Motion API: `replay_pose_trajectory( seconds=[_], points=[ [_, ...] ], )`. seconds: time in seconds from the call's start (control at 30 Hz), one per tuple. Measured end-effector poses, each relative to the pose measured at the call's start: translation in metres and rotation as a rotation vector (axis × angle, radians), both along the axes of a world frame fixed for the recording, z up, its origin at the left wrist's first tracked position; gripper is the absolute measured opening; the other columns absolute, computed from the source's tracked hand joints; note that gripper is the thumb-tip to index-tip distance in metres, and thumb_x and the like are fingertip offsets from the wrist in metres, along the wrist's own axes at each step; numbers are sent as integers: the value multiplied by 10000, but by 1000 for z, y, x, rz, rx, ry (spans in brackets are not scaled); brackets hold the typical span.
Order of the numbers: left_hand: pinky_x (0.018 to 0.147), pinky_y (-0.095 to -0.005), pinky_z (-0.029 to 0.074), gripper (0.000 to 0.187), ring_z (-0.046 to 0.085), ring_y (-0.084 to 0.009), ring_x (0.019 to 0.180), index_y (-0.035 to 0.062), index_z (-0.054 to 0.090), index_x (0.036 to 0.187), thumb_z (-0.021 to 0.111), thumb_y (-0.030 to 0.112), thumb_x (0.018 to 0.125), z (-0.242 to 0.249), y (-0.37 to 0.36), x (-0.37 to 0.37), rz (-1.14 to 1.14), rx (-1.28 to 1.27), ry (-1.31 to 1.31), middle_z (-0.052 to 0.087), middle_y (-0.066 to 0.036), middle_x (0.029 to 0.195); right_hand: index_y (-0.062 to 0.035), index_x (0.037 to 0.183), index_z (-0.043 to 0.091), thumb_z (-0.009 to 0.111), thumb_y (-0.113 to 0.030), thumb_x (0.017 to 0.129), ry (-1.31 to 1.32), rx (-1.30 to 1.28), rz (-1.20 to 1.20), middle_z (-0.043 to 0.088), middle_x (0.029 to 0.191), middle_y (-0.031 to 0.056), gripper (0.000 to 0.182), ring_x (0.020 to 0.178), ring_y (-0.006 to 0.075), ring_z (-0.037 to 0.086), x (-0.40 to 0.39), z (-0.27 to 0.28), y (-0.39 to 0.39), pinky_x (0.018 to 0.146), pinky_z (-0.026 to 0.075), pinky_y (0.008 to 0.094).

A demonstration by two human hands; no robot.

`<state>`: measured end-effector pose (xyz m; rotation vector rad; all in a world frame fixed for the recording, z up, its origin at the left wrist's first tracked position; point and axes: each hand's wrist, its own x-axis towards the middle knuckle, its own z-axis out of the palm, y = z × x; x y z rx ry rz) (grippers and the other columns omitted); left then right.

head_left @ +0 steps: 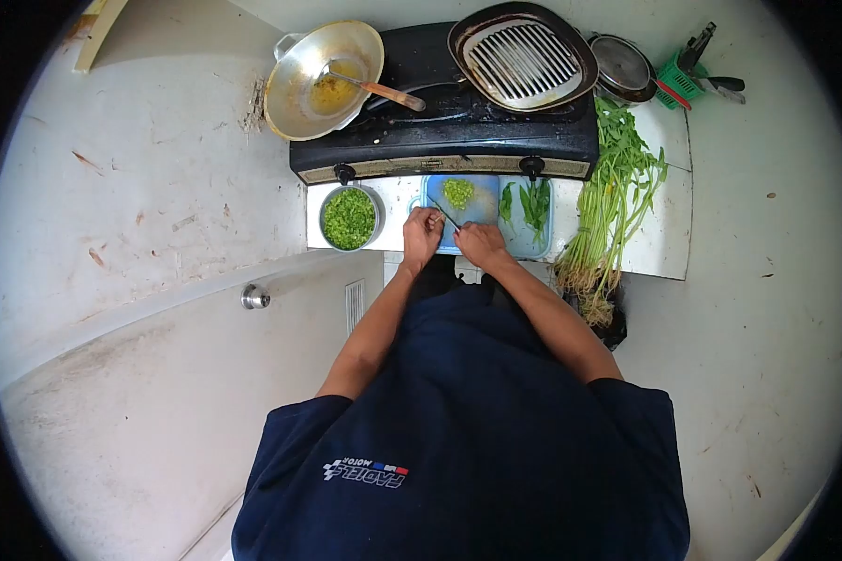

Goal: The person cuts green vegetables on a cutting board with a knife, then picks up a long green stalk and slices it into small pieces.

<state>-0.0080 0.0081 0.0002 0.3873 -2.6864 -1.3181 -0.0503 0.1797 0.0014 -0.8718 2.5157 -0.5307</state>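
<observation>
From the head view, looking straight down, the chopping of greens looks well under way but far from finished. A metal bowl (pixel 350 217) just left of the blue cutting board (pixel 482 201) is already full of finely cut green pieces, and a small heap of chopped greens (pixel 457 192) sits at the far end of the board. A few leafy stems (pixel 531 203) lie uncut on the board's right part, and a large bundle of long-stemmed greens (pixel 613 210), roots toward the person, waits on the tabletop (pixel 660 248) to the right, so most of the cutting seems left.

The left hand (pixel 422 236) rests curled on the board's near edge, apparently pressing something down; what is under it is too small to tell. The right hand (pixel 482 245) is closed around a knife (pixel 445 216) whose blade angles toward the left hand.

Behind the board stands a stove (pixel 444 140) with a wok (pixel 320 77) holding a spoon and a ridged grill pan (pixel 524 54). Nothing blocks the board.
</observation>
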Motion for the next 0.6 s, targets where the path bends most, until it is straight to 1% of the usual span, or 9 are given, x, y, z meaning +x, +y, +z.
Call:
replay_pose_trajectory(
  seconds=[0.07,0.17,0.27,0.37,0.5,0.6],
  points=[
    [694,-342,558,142,666,-223,722,-22,710,990,743,12,857,7,1,0,-14,-2,-14,638,-134,913,-49,875,760,544,-311,1015,46,1,3,765,899,145,367,821,314,763,3,-9,-3,727,594,461],
    [690,-351,560,145,665,-239,722,-21,699,984,723,-18,841,7,0,1,-28,-5,5,623,-141,920,-63,873,774,550,-305,1013,99,35,-2,760,889,132,359,826,305,761,8,-9,-5,737,592,448],
    [690,-355,563,141,671,-251,728,-22,693,973,715,-32,835,3,-2,3,-40,-10,40,621,-149,924,-75,873,786,544,-293,1017,72,71,7,756,903,131,356,852,298,759,10,-21,-5,748,589,436],
    [687,-357,559,131,667,-257,728,-22,685,965,705,-39,837,7,-2,4,-54,-18,45,617,-154,924,-75,884,788,541,-272,1019,80,98,16,759,915,141,344,848,297,760,12,-3,3,742,589,429],
    [683,-359,550,123,654,-260,733,-21,676,966,687,-47,846,6,-3,4,-74,9,78,606,-153,926,-75,860,789,534,-258,1019,116,56,44,761,880,148,352,810,308,759,13,-3,6,733,589,438],
    [682,-360,547,141,647,-267,742,-16,678,981,678,-49,844,6,-5,5,-89,15,70,598,-149,923,-71,832,786,530,-265,1018,114,38,44,761,867,156,371,799,315,758,11,-13,-3,729,586,447]
  ],
)
